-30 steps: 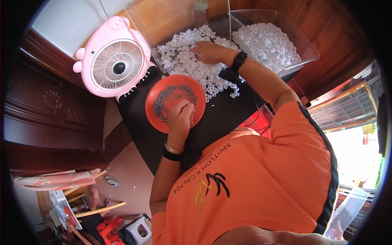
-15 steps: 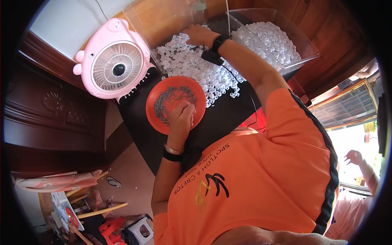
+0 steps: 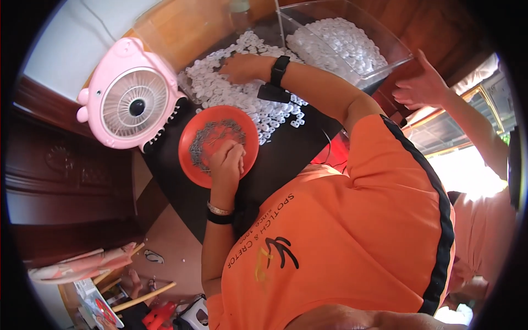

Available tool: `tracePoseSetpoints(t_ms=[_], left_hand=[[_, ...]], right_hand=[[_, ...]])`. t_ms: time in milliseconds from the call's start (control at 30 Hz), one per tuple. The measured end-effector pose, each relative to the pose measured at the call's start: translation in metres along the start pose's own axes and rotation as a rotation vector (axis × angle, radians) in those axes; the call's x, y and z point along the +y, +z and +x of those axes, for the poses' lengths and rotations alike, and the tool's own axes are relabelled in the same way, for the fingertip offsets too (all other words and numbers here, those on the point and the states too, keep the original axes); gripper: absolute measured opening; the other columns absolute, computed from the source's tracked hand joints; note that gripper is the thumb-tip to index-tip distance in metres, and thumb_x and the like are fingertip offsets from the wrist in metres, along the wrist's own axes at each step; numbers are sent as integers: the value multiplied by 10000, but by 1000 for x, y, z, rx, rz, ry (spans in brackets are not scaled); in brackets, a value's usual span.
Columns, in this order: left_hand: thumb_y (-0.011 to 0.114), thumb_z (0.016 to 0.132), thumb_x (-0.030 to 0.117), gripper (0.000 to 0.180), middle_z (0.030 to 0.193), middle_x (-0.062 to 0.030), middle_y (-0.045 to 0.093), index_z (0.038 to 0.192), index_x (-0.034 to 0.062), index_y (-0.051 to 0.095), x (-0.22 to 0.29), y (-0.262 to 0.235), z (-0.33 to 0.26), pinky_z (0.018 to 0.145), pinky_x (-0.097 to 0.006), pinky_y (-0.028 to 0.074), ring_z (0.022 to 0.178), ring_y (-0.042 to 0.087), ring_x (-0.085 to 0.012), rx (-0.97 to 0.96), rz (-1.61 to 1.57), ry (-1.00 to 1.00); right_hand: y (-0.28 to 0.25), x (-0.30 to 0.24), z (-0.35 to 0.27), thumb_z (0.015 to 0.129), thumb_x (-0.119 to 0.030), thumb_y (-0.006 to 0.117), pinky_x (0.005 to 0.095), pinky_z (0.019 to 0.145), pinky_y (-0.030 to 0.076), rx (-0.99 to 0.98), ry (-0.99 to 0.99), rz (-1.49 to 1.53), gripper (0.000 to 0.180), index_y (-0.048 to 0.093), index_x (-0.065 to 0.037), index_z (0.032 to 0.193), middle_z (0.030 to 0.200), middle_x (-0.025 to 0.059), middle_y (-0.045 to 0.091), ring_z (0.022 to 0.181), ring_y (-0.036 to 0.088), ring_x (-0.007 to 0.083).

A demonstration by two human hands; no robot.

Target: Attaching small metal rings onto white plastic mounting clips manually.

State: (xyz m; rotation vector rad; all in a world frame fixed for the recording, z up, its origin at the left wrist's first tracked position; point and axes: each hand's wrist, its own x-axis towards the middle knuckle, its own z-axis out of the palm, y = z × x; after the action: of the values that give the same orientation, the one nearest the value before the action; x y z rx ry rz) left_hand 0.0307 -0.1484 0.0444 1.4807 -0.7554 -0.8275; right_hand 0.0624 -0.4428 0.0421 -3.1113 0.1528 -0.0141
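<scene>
A round orange-red plate on the black table holds a heap of thin grey nails. My left hand rests over the plate's near right side, fingers curled in and closed; whatever they pinch is too hidden to make out. Farther back, my right hand reaches across into a loose pile of small white plastic pieces with holes, like cable clips. Its fingers lie spread on the pile, their tips partly lost among the pieces. A dark object on a cord hangs by my right wrist.
A pink animal-shaped fan stands left of the plate. A clear plastic bin at the back right holds more white pieces. Another person's arm and hand extend in from the right. The black tabletop ends at the near left.
My right hand has drawn back from the pile's far edge into its middle. My left hand remains closed over the plate. The other person's hand has come up closer. The view has shifted.
</scene>
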Motion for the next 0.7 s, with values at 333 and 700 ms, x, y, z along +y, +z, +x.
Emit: tracePoseSetpoints(t_ms=[333, 700], left_hand=[[479, 914, 129, 213, 576, 32, 436, 732, 33, 535, -3, -1, 0, 449, -215, 296, 483, 388, -48, 12, 24, -10], [479, 915, 136, 213, 580, 25, 418, 731, 37, 516, 1, 4, -1, 451, -221, 291, 489, 369, -56, 20, 10, -31]], right_hand=[[-15, 15, -54, 816, -436, 611, 462, 958, 409, 253, 217, 93, 569, 531, -114, 1278, 1228, 205, 513, 1142, 471, 396], [28, 21, -65, 850, -572, 505, 442, 1055, 296, 215, 257, 146, 645, 531, -89, 1276, 1309, 261, 467, 1216, 420, 429]])
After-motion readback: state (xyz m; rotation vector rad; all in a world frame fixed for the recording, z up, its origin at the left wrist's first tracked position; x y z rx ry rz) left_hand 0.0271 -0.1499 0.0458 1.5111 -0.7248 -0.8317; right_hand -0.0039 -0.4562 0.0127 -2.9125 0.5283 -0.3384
